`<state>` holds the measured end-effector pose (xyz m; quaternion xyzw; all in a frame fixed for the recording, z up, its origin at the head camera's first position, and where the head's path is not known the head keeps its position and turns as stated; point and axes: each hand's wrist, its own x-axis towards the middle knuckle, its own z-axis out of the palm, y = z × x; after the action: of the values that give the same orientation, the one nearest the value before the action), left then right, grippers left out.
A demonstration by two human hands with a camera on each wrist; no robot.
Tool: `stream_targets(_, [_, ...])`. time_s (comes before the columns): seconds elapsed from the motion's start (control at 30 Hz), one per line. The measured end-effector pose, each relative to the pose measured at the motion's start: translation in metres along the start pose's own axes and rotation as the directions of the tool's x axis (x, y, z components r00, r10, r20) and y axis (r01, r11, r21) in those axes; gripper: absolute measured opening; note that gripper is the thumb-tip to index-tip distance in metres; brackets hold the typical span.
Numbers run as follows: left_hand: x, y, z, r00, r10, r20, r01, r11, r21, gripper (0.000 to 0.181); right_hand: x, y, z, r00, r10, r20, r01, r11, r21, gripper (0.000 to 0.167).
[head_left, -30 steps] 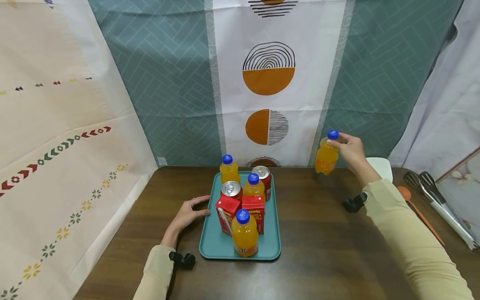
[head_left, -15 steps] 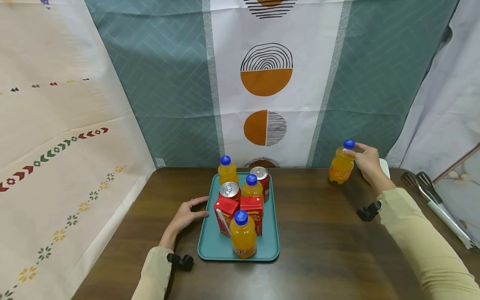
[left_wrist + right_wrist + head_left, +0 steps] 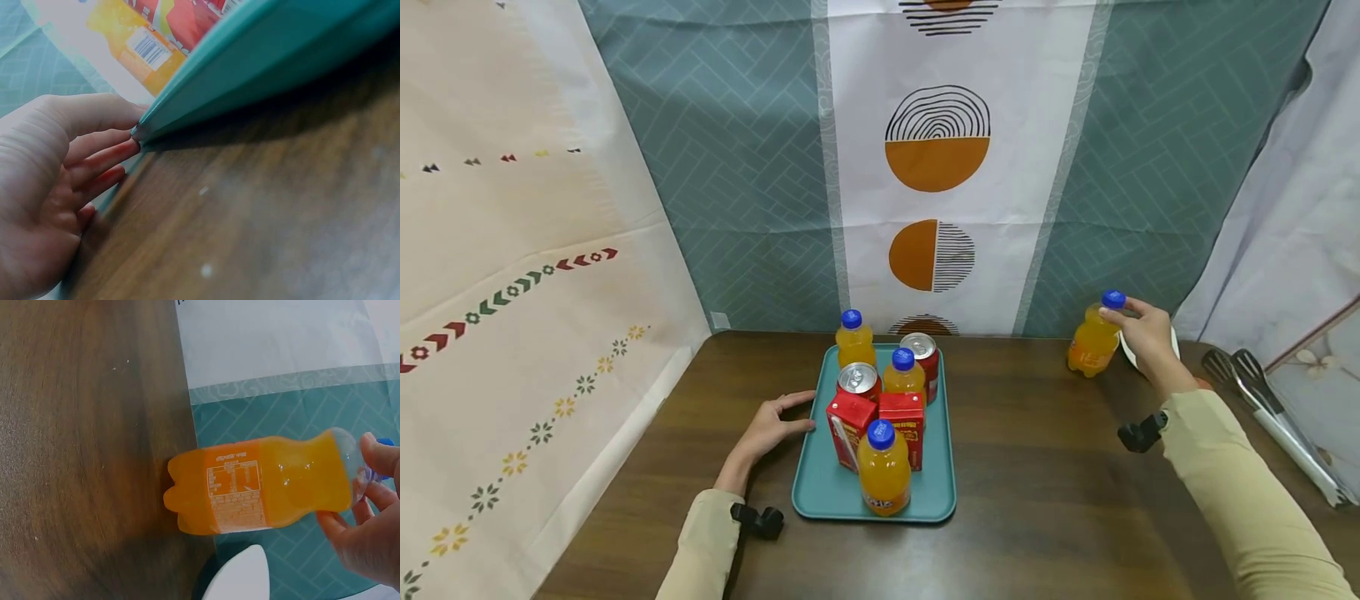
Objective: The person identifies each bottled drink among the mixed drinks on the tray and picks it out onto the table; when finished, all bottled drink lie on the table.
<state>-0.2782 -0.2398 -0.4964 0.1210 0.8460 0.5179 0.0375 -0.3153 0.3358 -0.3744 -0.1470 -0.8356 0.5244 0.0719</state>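
Note:
My right hand (image 3: 1150, 335) pinches the neck of an orange soda bottle (image 3: 1092, 343) just below its blue cap, at the far right of the table. In the right wrist view the bottle (image 3: 250, 484) shows its printed label; whether its base touches the table I cannot tell. My left hand (image 3: 770, 427) touches the left rim of a teal tray (image 3: 820, 483) with thumb and fingers fairly straight. On the tray stand more orange bottles, one in front (image 3: 883, 479), along with red drink cans (image 3: 857, 379) and red juice boxes (image 3: 850, 412).
Behind and beside the held bottle is a white object (image 3: 240, 578), partly hidden by the right hand in the head view. A whisk and tongs-like metal utensils (image 3: 1277, 417) lie at the right edge. A patterned cloth (image 3: 760, 167) hangs behind the brown wooden table (image 3: 1022, 500).
My right hand has carried the orange soda bottle to the right and lowered it towards the table's back right. The left hand has stayed at the tray's rim.

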Motion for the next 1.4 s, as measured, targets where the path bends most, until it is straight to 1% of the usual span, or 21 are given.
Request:
stream_targets(0.1, [-0.001, -0.001, 0.000, 1.000, 0.000, 0.004, 0.000, 1.000, -0.006, 0.052, 0.000, 0.002, 0.001, 1.000, 0.003, -0.012, -0.003, 1.000, 0.002, 0.074])
stream_targets(0.27, [-0.002, 0.002, 0.001, 1.000, -0.012, 0.010, 0.012, 1.000, -0.003, 0.052, -0.003, 0.005, -0.001, 1.000, 0.025, -0.017, -0.025, 1.000, 0.005, 0.075])
stream_targets(0.47, [-0.001, 0.005, 0.003, 1.000, -0.015, 0.005, 0.015, 1.000, -0.016, 0.053, -0.001, 0.007, -0.003, 1.000, 0.004, -0.020, -0.005, 1.000, -0.004, 0.077])
stream_targets(0.8, [0.000, 0.003, 0.002, 1.000, -0.005, 0.005, 0.005, 1.000, -0.013, 0.052, 0.003, 0.013, -0.002, 1.000, -0.001, -0.031, 0.000, 1.000, -0.027, 0.078])
stream_targets(1.17, [-0.001, 0.002, 0.001, 1.000, -0.016, 0.009, 0.016, 1.000, -0.019, 0.052, 0.002, 0.011, -0.001, 0.999, -0.028, -0.019, 0.027, 0.999, -0.039, 0.078])
stream_targets(1.4, [-0.002, 0.004, -0.001, 1.000, -0.011, 0.009, 0.011, 1.000, -0.006, 0.053, 0.002, 0.008, -0.001, 1.000, -0.023, 0.000, 0.023, 0.999, -0.029, 0.079])
